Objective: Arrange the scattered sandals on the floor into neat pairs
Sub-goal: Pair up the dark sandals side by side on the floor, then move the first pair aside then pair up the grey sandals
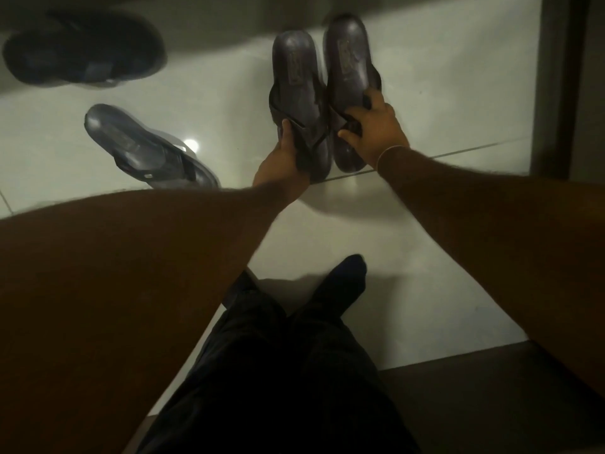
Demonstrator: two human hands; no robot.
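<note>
On floor (425, 93): sandal pair (322, 93) parallel, heels pointing away, both hands gripping.

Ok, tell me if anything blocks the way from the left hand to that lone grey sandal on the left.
Nothing visible does. Bare floor tile lies between the left hand and the grey sandal, though that hand currently grips a brown sandal.

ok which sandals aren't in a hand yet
The grey sandal lying angled at left and the dark sandal at top left; the other two are each gripped.
</note>
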